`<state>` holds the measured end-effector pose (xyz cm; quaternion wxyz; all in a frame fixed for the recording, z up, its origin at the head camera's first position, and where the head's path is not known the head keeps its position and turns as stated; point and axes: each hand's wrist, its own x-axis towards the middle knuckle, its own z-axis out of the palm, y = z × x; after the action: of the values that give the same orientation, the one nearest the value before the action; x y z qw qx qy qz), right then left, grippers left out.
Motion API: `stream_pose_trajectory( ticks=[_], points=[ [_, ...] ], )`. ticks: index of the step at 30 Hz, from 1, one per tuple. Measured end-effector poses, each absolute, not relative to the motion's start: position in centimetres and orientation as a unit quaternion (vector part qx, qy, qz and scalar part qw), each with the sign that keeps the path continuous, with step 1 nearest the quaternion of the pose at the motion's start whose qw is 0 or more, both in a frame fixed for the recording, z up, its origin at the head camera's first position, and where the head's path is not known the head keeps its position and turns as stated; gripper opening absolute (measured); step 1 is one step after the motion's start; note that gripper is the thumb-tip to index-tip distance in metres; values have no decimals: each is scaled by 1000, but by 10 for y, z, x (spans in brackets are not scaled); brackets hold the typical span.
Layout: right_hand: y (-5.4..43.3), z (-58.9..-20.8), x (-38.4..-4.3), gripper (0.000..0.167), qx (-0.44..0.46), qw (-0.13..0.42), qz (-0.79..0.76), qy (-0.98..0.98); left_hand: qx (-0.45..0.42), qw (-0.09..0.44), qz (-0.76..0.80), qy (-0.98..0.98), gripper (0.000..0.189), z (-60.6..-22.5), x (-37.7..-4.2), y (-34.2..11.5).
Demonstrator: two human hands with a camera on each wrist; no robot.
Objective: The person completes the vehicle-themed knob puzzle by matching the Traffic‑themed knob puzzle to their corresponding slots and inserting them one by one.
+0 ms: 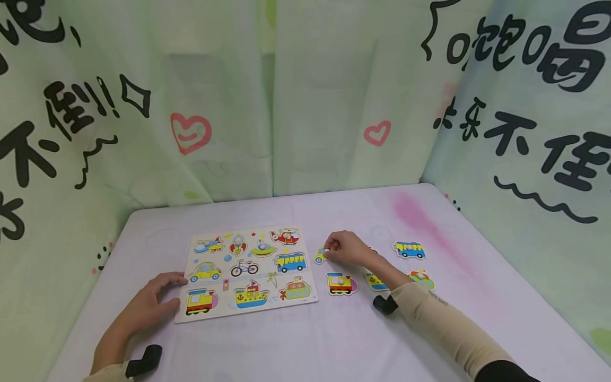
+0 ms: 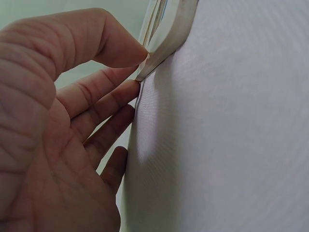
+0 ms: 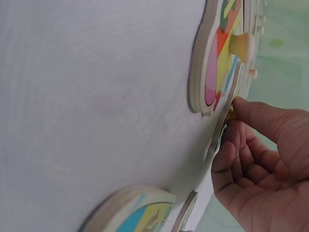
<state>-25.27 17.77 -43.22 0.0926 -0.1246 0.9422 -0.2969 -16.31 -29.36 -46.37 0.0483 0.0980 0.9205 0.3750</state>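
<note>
A wooden puzzle board [image 1: 224, 313] printed with colourful vehicles lies on the table, left of centre. My left hand [image 1: 151, 301] rests beside its left side, thumb and fingertips touching the edge; in the left wrist view the fingers [image 2: 104, 104] are extended loosely. Right of the board, my right hand [image 1: 350, 248] pinches the small knob of a yellow car puzzle piece [image 1: 319, 257] between thumb and fingertips. The right wrist view shows this pinch low over the cloth, the hand [image 3: 265, 159] partly hiding the piece. Just in front lies a train piece [image 1: 341, 284] with its round wooden knob [image 3: 243, 47] upright.
Under the right forearm sits a ship piece [image 1: 376, 282], partly covered. A submarine piece [image 1: 422, 278] lies beside the sleeve, and a bus piece [image 1: 409, 250] farther back. Another piece is mostly hidden behind the right wrist. Printed curtains [image 1: 315, 106] stand around the white-covered table [image 1: 267, 350].
</note>
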Motion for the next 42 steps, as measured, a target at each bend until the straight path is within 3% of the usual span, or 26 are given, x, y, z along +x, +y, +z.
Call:
stream_pose_trajectory(
  ticks=[23,42],
  points=[
    [180,-435,-246,13,-120,63,-308,942,92,54,374,921,41,-463,-163,-292],
    [170,-435,-238,18,-85,63,-421,901,88,57,377,920,41,-463,-163,-293]
  ],
)
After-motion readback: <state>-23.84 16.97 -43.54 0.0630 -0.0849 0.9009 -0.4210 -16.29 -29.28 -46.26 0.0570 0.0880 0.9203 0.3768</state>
